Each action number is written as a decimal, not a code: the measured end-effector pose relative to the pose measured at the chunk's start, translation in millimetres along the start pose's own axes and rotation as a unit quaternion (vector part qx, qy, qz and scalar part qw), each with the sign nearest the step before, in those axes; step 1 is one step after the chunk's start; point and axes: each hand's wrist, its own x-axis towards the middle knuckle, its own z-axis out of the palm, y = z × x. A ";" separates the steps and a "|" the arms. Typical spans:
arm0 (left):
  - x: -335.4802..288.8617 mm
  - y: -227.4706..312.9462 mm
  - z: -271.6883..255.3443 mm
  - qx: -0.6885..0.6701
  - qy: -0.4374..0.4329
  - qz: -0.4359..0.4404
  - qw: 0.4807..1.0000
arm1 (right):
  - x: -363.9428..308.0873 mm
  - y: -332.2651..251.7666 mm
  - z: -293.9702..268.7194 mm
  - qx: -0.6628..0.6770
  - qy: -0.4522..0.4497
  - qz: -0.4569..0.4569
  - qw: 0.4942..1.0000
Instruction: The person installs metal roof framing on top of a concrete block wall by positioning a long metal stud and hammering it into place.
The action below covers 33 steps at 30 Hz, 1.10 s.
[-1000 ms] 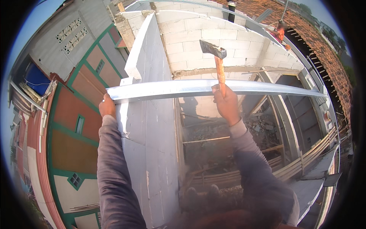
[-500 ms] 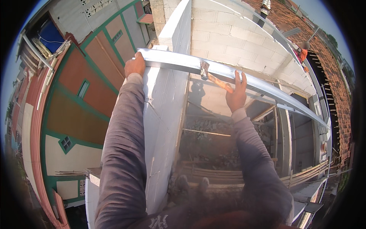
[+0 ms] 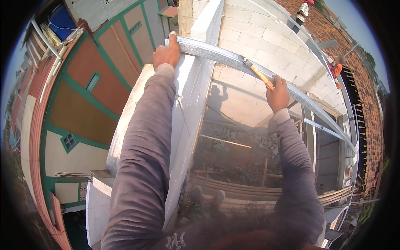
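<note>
A long silver metal channel [image 3: 212, 51] spans from the top of a white block wall [image 3: 189, 100] toward the far right side of the structure. My left hand [image 3: 166, 56] is closed around the channel's near end, thumb up, just over the wall top. Against the channel farther right, my right hand [image 3: 278, 93] grips a hammer [image 3: 260, 75] by its wooden handle. The hammer's head points up and left and lies along the channel's side. Whether the right fingers also clasp the channel is hard to see.
Below, between the walls, lies rubble with bamboo poles [image 3: 237, 189]. A second metal bar [image 3: 323, 128] sits at the right. Two people, one in orange [image 3: 336, 68] and one in a red cap [image 3: 303, 14], are by the tiled roof [image 3: 371, 129]. A green-trimmed building [image 3: 89, 121] stands left.
The channel's near end has shifted right and turned, so its grey side face shows more. My left hand has moved right with it; the right hand and hammer have also shifted right.
</note>
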 end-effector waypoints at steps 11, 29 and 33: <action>-0.1 0.5 4.9 -0.017 0.009 0.022 1.000 | 110.8 28.7 -8.0 0.002 -0.230 -0.047 0.972; 5.1 -0.6 12.6 0.013 0.000 0.045 0.999 | 181.4 28.2 31.3 -0.034 -0.478 0.005 0.878; 8.8 1.1 20.4 0.034 -0.001 0.053 0.998 | 186.6 51.9 59.9 -0.033 -0.474 -0.020 0.880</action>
